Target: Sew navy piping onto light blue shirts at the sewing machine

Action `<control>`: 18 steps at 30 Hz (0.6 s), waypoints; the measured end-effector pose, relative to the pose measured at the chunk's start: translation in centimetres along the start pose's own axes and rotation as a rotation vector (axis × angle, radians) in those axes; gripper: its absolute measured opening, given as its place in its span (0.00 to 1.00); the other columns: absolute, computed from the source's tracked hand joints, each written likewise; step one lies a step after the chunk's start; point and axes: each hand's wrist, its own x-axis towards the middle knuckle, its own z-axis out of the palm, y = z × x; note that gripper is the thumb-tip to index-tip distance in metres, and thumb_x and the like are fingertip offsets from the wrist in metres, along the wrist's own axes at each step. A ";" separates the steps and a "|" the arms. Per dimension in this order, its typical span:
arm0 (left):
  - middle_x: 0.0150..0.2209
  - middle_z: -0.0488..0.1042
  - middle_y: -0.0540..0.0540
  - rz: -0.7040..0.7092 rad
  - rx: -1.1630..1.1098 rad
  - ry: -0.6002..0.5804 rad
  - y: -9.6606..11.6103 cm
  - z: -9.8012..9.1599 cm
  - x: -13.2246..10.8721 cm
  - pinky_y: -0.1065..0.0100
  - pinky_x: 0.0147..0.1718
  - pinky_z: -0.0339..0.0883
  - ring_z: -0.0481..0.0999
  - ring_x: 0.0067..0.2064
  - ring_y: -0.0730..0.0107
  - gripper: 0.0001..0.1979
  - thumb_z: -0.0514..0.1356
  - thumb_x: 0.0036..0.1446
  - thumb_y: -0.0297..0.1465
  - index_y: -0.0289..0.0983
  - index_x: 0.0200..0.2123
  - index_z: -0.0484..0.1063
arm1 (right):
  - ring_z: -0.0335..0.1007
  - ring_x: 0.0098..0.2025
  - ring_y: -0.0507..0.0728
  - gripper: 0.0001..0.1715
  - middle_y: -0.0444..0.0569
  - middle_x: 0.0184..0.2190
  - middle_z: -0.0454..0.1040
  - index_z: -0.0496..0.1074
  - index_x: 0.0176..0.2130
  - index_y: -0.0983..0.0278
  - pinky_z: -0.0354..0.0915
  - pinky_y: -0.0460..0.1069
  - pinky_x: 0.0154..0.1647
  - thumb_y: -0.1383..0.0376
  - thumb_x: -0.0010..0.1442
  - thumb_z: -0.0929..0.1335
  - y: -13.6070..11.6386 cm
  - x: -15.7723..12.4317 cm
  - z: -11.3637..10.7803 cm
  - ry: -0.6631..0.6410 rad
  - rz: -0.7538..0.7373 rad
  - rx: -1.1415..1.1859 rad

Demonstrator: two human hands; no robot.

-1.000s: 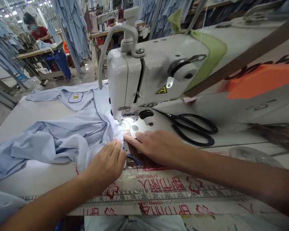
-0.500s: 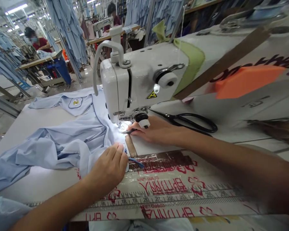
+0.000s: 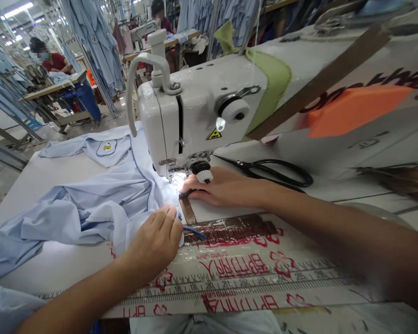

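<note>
Light blue fabric [image 3: 101,199] lies bunched over the left of the sewing machine's table, its edge running under the lit needle area. My left hand [image 3: 162,234] is closed on that edge just in front of the needle, fingertips pressed together. A thin blue strip [image 3: 195,232] sticks out to the right of those fingers. Beside the needle, my right hand [image 3: 218,188] grips a small dark pointed tool [image 3: 186,193], mostly covered by the fingers, so its kind is unclear. Over both hands stands the white sewing machine head [image 3: 191,111].
Black-handled scissors [image 3: 282,171] lie behind my right wrist, under the machine arm. A measuring tape strip [image 3: 230,283] runs along the table's front. An orange piece [image 3: 355,111] hangs on the machine. Farther back, a person [image 3: 54,62] sits at another table near hanging blue garments [image 3: 94,41].
The view has shifted slightly. My right hand and the dark tool have drawn back a little from the needle, and less of the tool's tip shows. My left hand stays on the fabric.
</note>
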 end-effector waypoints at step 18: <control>0.39 0.72 0.36 0.029 -0.089 -0.081 -0.7 0.0 0.4 0.55 0.56 0.61 0.65 0.56 0.55 0.10 0.46 0.59 0.18 0.27 0.33 0.67 | 0.66 0.31 0.52 0.14 0.48 0.40 0.73 0.71 0.44 0.62 0.56 0.47 0.30 0.67 0.63 0.60 -2.6 0.6 -0.4 -0.103 0.081 -0.035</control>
